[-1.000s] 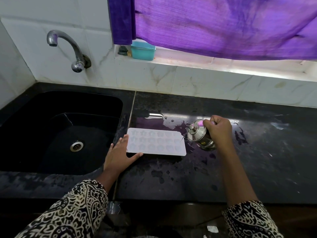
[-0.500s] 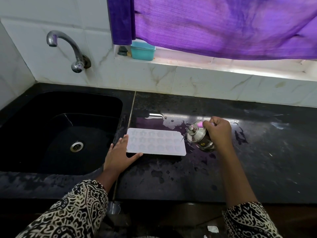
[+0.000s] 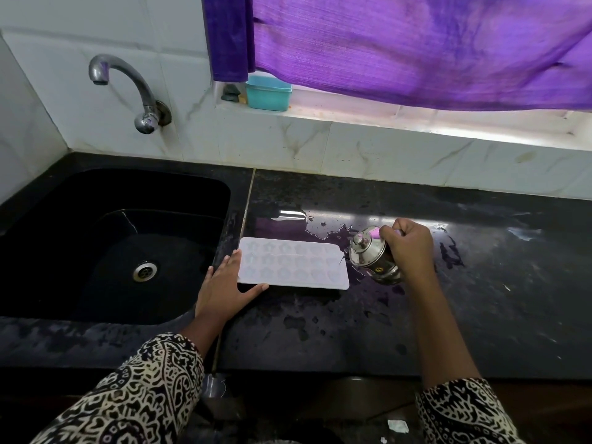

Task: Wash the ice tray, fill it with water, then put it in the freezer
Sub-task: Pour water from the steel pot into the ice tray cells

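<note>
Two grips I see: left grip point(image 3: 224, 291) flat, straight-fingered, against the ice tray point(image 3: 293, 267) on the tabletop point(image 3: 487, 302); right grip point(image 3: 410, 251) clasping a tilted steel jug point(image 3: 368, 253).

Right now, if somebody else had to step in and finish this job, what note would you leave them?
Left hand: open, pressing flat on the near left corner of the ice tray.
Right hand: grips a small lidded steel pot, tilted toward the tray's right end.
The tray lies flat on the wet black countertop, just right of the sink.
Done: the tray is out of the sink; I cannot tell whether it was washed or how full it is.
Left: finish filling, then carry it to the freezer, not in view.
</note>
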Action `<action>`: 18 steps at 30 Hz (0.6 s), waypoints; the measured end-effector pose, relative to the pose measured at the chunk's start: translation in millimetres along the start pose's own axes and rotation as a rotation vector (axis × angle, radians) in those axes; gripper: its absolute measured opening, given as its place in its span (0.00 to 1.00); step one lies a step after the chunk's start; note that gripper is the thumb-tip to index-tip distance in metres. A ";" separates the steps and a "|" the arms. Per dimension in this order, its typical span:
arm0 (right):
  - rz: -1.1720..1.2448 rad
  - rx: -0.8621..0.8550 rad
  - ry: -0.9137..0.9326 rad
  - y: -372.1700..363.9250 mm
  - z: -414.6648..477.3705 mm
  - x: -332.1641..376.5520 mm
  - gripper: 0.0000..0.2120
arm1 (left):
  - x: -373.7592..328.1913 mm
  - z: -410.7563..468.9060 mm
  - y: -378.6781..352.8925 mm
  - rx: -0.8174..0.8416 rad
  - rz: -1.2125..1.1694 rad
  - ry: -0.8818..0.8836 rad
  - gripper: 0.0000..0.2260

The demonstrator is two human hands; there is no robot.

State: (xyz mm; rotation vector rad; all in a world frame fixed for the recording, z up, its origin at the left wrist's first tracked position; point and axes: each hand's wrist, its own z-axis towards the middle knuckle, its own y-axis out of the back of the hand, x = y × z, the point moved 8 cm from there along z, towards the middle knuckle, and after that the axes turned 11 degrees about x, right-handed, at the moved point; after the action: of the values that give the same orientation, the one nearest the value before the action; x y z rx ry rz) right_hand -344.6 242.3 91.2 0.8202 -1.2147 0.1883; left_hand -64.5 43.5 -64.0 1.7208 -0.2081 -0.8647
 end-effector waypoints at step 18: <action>0.007 -0.002 -0.028 -2.0 -0.5 -0.7 0.19 | -0.1 -1.0 1.2 -0.001 -0.012 -0.004 0.47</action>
State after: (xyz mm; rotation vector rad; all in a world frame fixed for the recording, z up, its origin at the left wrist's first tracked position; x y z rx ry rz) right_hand -343.4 241.4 89.6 0.8192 -1.2445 0.1821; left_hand -63.6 43.9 -62.8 1.7213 -0.2000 -0.8766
